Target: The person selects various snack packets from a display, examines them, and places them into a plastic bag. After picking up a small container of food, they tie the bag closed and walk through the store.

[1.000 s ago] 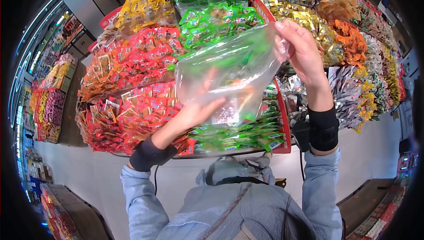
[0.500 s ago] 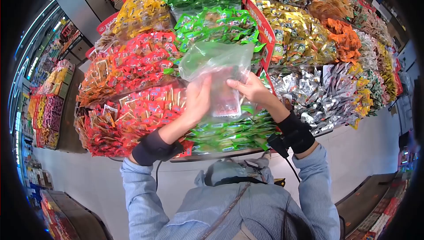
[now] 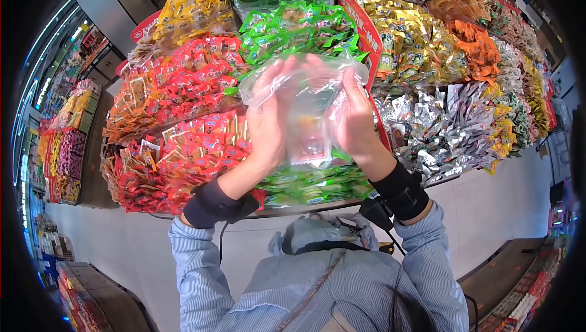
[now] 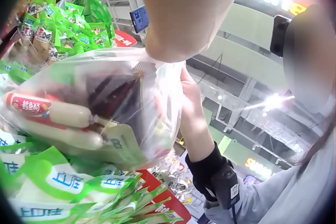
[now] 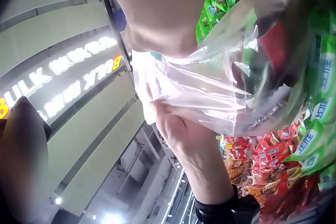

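A clear plastic bag (image 3: 308, 109) hangs between both hands, close over the green snack packets (image 3: 311, 188). My left hand (image 3: 267, 121) holds its left side near the mouth, the fingertips showing blurred through the film. On the opposite side my right hand (image 3: 356, 118) grips the bag's edge, its thumb up along the plastic. Through the film in the left wrist view lie pale sausages (image 4: 65, 113), one with a red label, and a dark packet (image 4: 113, 90). The right wrist view shows the left thumb against the bunched plastic; the other left fingers are mostly hidden there.
Heaps of red packets (image 3: 195, 142) lie left of the bag, silver packets (image 3: 439, 130) to the right, and gold ones (image 3: 415, 45) farther back. A red divider (image 3: 363, 26) runs between the sections. The stand's front edge (image 3: 305, 211) is just before the person.
The right hand has come down and left from the bag's raised corner. Both hands now hold opposite sides of the bag, which is drawn wider between them than half a second ago.
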Demonstrator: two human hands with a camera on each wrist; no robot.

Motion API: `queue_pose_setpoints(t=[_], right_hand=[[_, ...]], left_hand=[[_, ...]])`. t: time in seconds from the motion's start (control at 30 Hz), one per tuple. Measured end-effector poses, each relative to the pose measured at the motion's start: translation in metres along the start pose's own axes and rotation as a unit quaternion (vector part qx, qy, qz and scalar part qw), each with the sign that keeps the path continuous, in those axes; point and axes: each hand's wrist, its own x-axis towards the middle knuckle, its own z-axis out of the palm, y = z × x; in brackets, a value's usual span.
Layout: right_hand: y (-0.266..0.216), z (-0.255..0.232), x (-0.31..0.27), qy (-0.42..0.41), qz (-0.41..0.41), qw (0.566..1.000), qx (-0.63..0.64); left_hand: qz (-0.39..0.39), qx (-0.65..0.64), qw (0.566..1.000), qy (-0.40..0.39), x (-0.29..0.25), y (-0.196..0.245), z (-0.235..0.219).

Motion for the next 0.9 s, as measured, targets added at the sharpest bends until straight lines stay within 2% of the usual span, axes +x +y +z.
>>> queue_pose_setpoints(t=[0.03, 0.1, 0.13, 0.17, 0.23, 0.27, 0.37, 0.47, 0.5, 0.53, 0.57, 0.6, 0.7, 0.73, 0.83, 0.9], right_hand=[[-0.001, 0.001, -0.001, -0.007, 0.005, 1.000, -0.008], [0.000, 0.007, -0.003, 0.032, -0.005, 0.999, 0.021], [0.001, 0.008, -0.002, 0.058, -0.005, 0.997, 0.047], [0.001, 0.008, -0.002, 0.084, -0.004, 0.994, 0.072], [0.000, 0.001, -0.006, 0.048, 0.011, 0.997, 0.055], [0.000, -0.003, -0.008, 0.029, 0.018, 0.998, 0.046], [0.012, -0.027, 0.003, -0.075, -0.026, 0.994, 0.069], [-0.006, -0.011, 0.000, -0.057, -0.030, 0.997, -0.046], [-0.012, -0.008, 0.000, -0.055, -0.018, 0.991, -0.117], [-0.018, -0.006, 0.000, -0.054, -0.004, 0.981, -0.187], [-0.022, -0.007, 0.001, -0.053, 0.010, 0.965, -0.256], [-0.024, -0.010, 0.002, -0.068, 0.048, 0.964, -0.253], [-0.032, -0.004, 0.001, -0.132, 0.114, 0.920, -0.352], [-0.036, 0.003, 0.000, -0.123, 0.140, 0.918, -0.350], [-0.040, 0.000, 0.005, -0.207, 0.170, 0.878, -0.396], [-0.041, -0.003, 0.002, -0.199, 0.192, 0.896, -0.347]], left_hand=[[-0.006, -0.009, 1.000, -0.017, 0.002, 0.000, -0.001], [-0.016, -0.026, 0.998, -0.051, 0.005, 0.001, -0.007], [-0.068, -0.053, 0.996, -0.002, 0.001, 0.007, 0.002], [-0.083, -0.045, 0.995, 0.003, 0.001, 0.002, -0.001], [-0.114, -0.030, 0.993, 0.011, 0.001, -0.008, -0.006], [-0.108, -0.085, 0.990, -0.008, 0.000, -0.012, -0.004], [-0.066, -0.110, 0.990, -0.061, 0.004, -0.023, -0.015], [-0.092, 0.044, 0.990, -0.098, 0.001, -0.007, -0.022], [-0.007, 0.139, 0.973, -0.182, 0.005, 0.001, -0.023], [0.077, 0.230, 0.934, -0.261, 0.012, 0.012, -0.021], [0.159, 0.316, 0.874, -0.334, 0.017, 0.025, -0.018], [0.222, 0.427, 0.814, -0.324, 0.019, 0.041, -0.012], [0.314, 0.523, 0.718, -0.335, 0.025, 0.060, -0.003], [0.343, 0.529, 0.684, -0.367, 0.029, 0.059, -0.004], [0.332, 0.531, 0.655, -0.423, 0.024, 0.051, -0.015], [0.352, 0.532, 0.650, -0.413, 0.024, 0.051, -0.013]])
